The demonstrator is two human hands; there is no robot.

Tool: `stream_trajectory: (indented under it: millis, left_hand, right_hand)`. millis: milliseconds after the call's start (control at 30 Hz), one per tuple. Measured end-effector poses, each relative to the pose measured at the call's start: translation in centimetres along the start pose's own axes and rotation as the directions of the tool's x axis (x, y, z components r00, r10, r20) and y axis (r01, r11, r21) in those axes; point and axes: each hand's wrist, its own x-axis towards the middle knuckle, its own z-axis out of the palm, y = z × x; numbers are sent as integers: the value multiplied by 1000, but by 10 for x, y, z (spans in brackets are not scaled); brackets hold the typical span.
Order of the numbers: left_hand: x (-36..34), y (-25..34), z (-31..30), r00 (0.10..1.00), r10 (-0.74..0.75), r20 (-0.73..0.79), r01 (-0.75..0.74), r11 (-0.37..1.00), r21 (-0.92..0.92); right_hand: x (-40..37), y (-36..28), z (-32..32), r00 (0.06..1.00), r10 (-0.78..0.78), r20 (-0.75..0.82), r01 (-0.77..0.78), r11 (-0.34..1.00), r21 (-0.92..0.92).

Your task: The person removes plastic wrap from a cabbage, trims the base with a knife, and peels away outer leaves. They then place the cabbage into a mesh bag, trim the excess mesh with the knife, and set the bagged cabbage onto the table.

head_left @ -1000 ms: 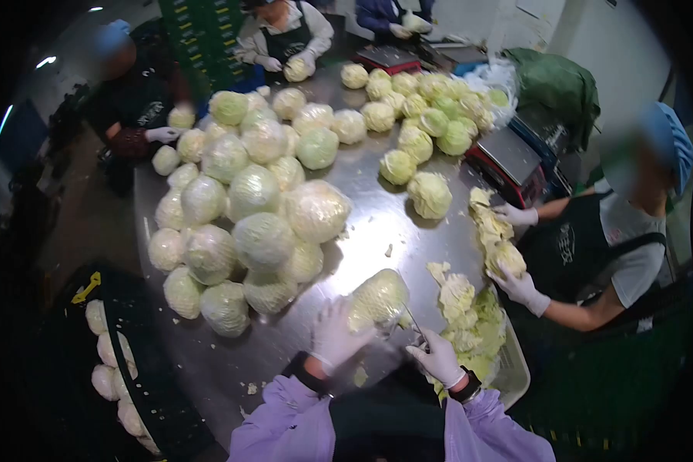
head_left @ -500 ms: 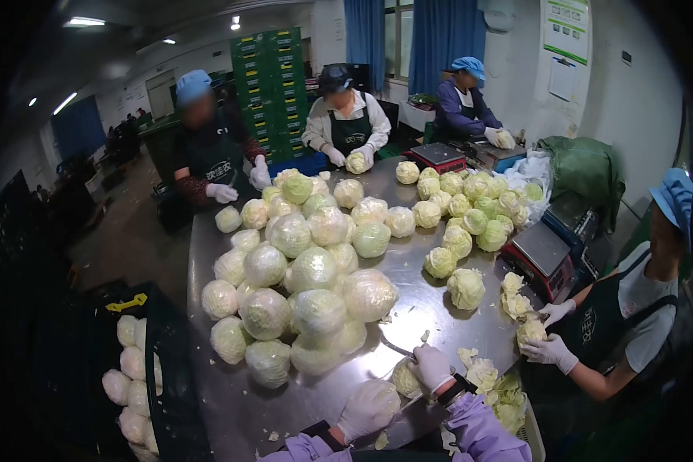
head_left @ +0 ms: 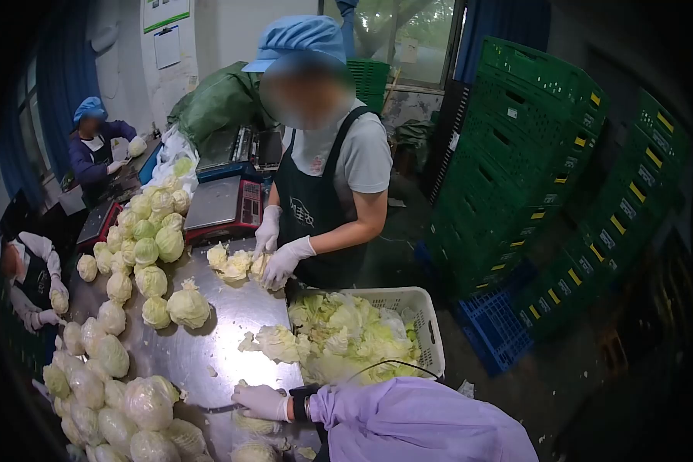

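My right hand [head_left: 262,402], in a white glove with a dark band at the wrist, is at the bottom centre of the head view. Its fingers are closed on a knife [head_left: 217,409], whose thin dark blade points left over the metal table. Just beneath the hand is a pale green cabbage [head_left: 256,423], partly covered by it. Another cabbage [head_left: 254,451] lies nearer, cut off by the lower edge. My left hand is out of view. To the left, wrapped cabbages [head_left: 148,404] are heaped on the table [head_left: 231,319].
A white basket [head_left: 433,331] of trimmed leaves stands right of the table. Opposite, a co-worker's gloved hands [head_left: 281,262] handle a cabbage beside a red scale [head_left: 231,208]. Loose cabbages [head_left: 189,306] lie left. Green crates [head_left: 508,169] are stacked at right; other people work far left.
The view has swung to the right, bringing the leaf basket and crates into sight. My left hand has left the frame. My right hand still holds the knife above a cabbage.
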Motion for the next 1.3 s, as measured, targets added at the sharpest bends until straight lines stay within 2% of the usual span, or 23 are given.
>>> stream_trajectory:
  millis: [67, 100, 167, 200, 233, 300, 333, 400, 433, 500, 700, 767, 833, 867, 900, 967, 1033, 1100, 1133, 1167, 1200, 1233, 1300]
  left_hand:
    - [16, 19, 14, 980, 128, -152, -102, 980, 171]
    - [27, 28, 23, 895, 328, -303, -206, 905, 372]
    - [42, 32, 40, 600, 641, -479, -180, 691, 700]
    - [41, 22, 33, 957, 142, -253, -91, 974, 205]
    - [40, 6, 26, 933, -271, 236, 328, 913, -245]
    - [26, -33, 20, 983, -182, 13, 182, 983, 30]
    - [16, -56, 10, 962, -265, 59, 269, 960, -74]
    - [1, -74, -16, 871, -419, 257, 491, 736, -465]
    - [-12, -94, -19, 883, -354, 309, 470, 659, -588]
    - [-26, -84, -26, 858, -362, 365, 457, 212, -864]
    - [-48, -61, 3, 835, -353, 421, 391, -158, -907]
    - [-40, -48, 25, 889, -117, 443, 276, -635, -722]
    - [-18, -29, 25, 945, -18, 326, 248, -609, -753]
    - [-6, -10, 13, 958, -84, 272, 285, 244, -927]
    - [3, 0, 7, 979, -92, 179, 156, 912, -379]
    - [17, -10, 12, 983, -138, 125, 185, 791, -583]
    - [36, -18, 19, 981, -176, 77, 172, 627, -760]
    - [60, -19, 27, 978, 6, -206, -64, 959, -275]
    - [69, -16, 28, 976, 10, -216, -72, 957, -283]
    - [76, -9, 27, 974, -48, -221, -38, 930, -366]
    - [79, -4, 27, 970, -106, -217, -2, 895, -447]
    - [81, -6, 30, 970, -104, -221, -7, 893, -451]
    - [76, -34, 43, 985, 16, -174, -25, 998, -50]
  right_hand:
    - [-9, -22, 1, 995, -97, 15, 97, 995, -5]
    - [-23, -32, -1, 976, -11, 216, 12, 1000, -1]
    - [-50, -31, 18, 981, -121, 151, 102, 986, 129]
    - [-54, -31, 20, 981, -86, 177, 59, 987, 150]
    - [-62, -28, 20, 984, -170, 46, 162, 977, 138]
    - [-42, -47, -39, 847, 118, 518, -115, 993, -38]
    - [-54, -16, -8, 974, -114, 194, 127, 990, -60]
    - [-35, -34, -31, 927, 23, 375, 65, 973, -222]
    - [-36, -29, -18, 978, -149, 145, 161, 984, -80]
    - [-32, -31, -7, 975, -191, 115, 204, 972, -115]
    - [-18, -28, -6, 970, -195, 145, 221, 957, -189]
    - [-12, -17, -5, 958, -280, 53, 285, 939, -192]
    - [4, 1, -6, 961, -274, 24, 273, 938, -212]
    - [15, 10, -9, 963, -268, -4, 260, 939, -226]
    - [31, 18, -15, 960, -281, -2, 274, 935, -226]
    - [62, 23, -24, 998, 55, -12, -55, 998, -43]
    - [68, 7, -33, 999, 5, -40, -6, 1000, -15]
    - [60, -2, -30, 980, -118, -159, 127, 991, 49]
    - [47, -28, -41, 996, -22, -91, 42, 973, 229]
    - [30, -42, -42, 901, 331, 279, -432, 649, 626]
    - [14, -49, -34, 807, 370, 460, -578, 336, 744]
    - [1, -53, -24, 769, 358, 530, -626, 251, 738]
    - [-12, -48, 4, 651, 381, 657, -717, 22, 697]
